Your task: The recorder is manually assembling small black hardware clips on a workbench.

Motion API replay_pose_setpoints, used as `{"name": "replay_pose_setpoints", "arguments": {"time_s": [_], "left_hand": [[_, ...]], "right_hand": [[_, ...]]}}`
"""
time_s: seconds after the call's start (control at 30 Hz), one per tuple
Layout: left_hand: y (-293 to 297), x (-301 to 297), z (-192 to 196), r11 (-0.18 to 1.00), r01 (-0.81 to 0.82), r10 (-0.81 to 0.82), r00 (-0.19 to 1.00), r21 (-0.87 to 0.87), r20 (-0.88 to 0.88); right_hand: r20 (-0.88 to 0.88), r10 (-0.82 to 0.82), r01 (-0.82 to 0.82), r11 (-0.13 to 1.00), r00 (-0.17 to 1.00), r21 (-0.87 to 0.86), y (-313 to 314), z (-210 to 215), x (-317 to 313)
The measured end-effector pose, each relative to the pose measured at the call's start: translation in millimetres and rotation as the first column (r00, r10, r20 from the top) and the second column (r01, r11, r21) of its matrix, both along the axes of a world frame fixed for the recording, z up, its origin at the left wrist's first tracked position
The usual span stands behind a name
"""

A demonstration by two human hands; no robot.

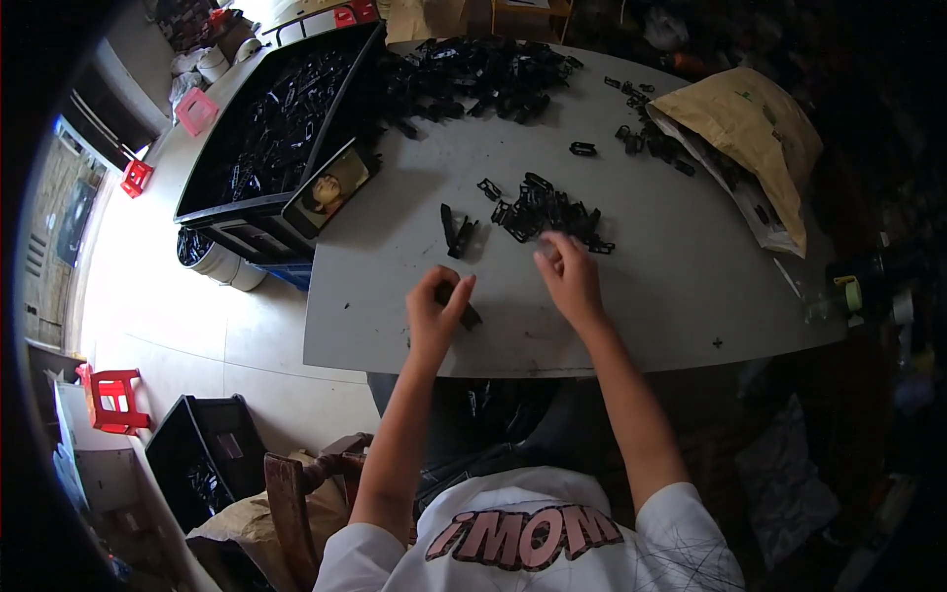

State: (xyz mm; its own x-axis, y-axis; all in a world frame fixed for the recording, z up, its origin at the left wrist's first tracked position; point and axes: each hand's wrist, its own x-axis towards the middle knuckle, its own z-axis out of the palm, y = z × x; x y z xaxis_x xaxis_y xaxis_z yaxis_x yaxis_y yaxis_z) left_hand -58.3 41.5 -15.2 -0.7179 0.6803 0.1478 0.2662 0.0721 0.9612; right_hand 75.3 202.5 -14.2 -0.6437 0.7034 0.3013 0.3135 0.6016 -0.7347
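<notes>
My left hand [432, 314] is closed around a dark plastic piece [472, 316], whose end sticks out on the right below the thumb; its exact kind is hidden. At the near edge of a small heap of black plastic clips [543, 209], my right hand [574, 286] has its fingers bent in toward the thumb. Its fingertips are slightly blurred, and whatever they hold cannot be made out. A V-shaped black clip piece [456, 232] lies alone on the grey table [395, 212], left of the heap. Another single clip [582, 149] lies farther back.
A large black crate [212, 212] full of black parts stands at the left, with a phone [330, 187] leaning on it. Farther back is a big pile of black clips [473, 74]. A brown paper sack [740, 123] lies open at the right, loose clips [651, 143] beside it.
</notes>
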Motion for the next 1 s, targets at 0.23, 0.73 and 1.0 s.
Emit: {"name": "replay_pose_setpoints", "arguments": {"time_s": [0.23, 0.73, 1.0], "left_hand": [[39.6, -6.7, 9.7, 0.995, -0.024, -0.021, 0.896, -0.096, -0.444], [64.6, -3.7, -9.0, 0.973, 0.139, -0.178, 0.959, -0.183, -0.221], [45.8, 15.3, 2.7, 0.876, 0.066, -0.243, 0.917, -0.477, -0.317]], "right_hand": [[0.226, -0.196, 0.132, 0.954, 0.954, 0.268, 8.5, -12.5, -18.5], [0.048, -0.179, 0.171, 0.976, 0.983, 0.135, -6.1, -12.7, 49.4], [0.299, -0.196, 0.142, 0.971, 0.934, 0.192, -19.9, 0.9, 64.7]]}}
